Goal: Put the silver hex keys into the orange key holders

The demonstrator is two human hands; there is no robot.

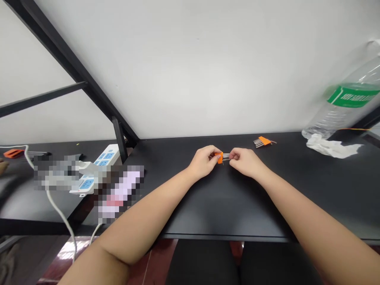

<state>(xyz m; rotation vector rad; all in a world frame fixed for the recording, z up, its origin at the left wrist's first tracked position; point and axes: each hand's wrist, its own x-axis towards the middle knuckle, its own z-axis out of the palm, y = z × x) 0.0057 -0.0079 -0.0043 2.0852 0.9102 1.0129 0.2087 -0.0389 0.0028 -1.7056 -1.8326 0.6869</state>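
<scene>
Above the black table, my left hand (204,161) pinches a small orange holder (220,158) between thumb and fingers. Several thin silvery metal rods (226,156) stick out of it to the right. My right hand (245,161) is closed at the far ends of these rods, its thumb and fingertips pressed together around them. The exact kind of this tool is too small to make out. Farther back, to the right of my hands, lies a similar orange holder (265,140) with several metal rods on its left and a thin bent piece on its right.
A large clear bottle (350,95) with a green label stands at the right, beside crumpled white tissue (332,146). A white power strip (108,158), cables and a blurred phone-like object (121,194) lie left. Another person's hand (2,166) shows near an orange item (13,153).
</scene>
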